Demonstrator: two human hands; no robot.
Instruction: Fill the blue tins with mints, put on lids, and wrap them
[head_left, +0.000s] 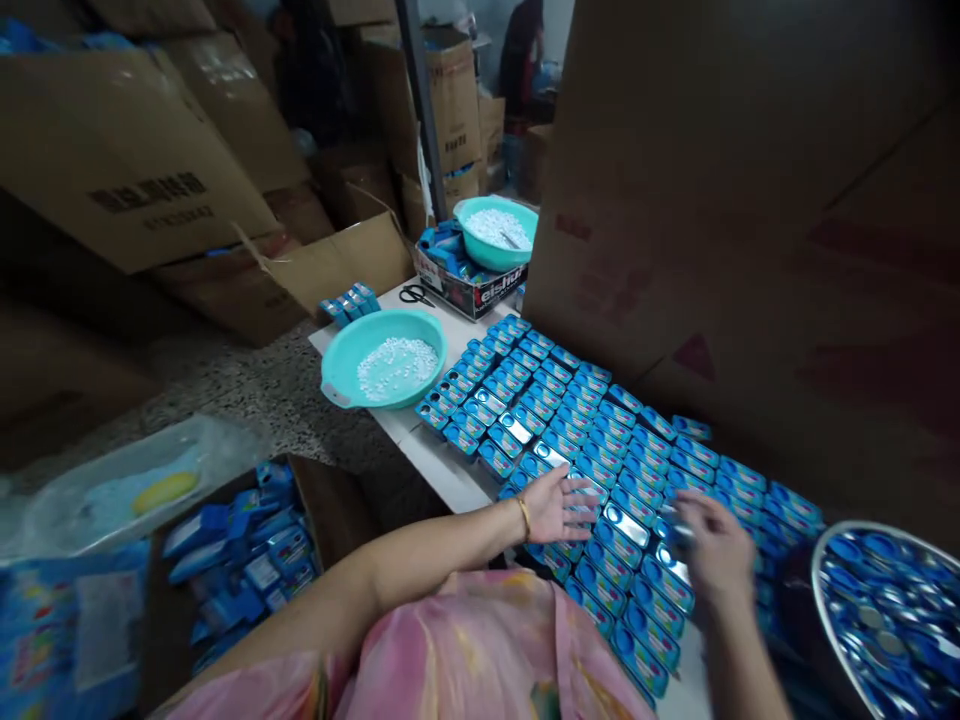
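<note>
Rows of small blue tins (585,405) with coloured labels cover the white table in front of me. Some show bare silver in place of blue, such as one silver-topped tin (626,525). My left hand (559,505) lies palm up over the near left rows, fingers spread, holding nothing. Over the right-hand rows, my right hand (716,545) is smeared by motion, its fingers curled round a small shiny metal piece (677,530). Close by on the right stands a metal-rimmed basin (819,590) full of loose blue and silver metal parts.
A turquoise basin (341,355) of white pellets sits at the table's left end. Beyond it are black scissors (416,295) and a printed box (480,298) bearing another turquoise basin (469,240). A tall cardboard wall (720,250) edges the right. An open carton (337,500) stands lower left.
</note>
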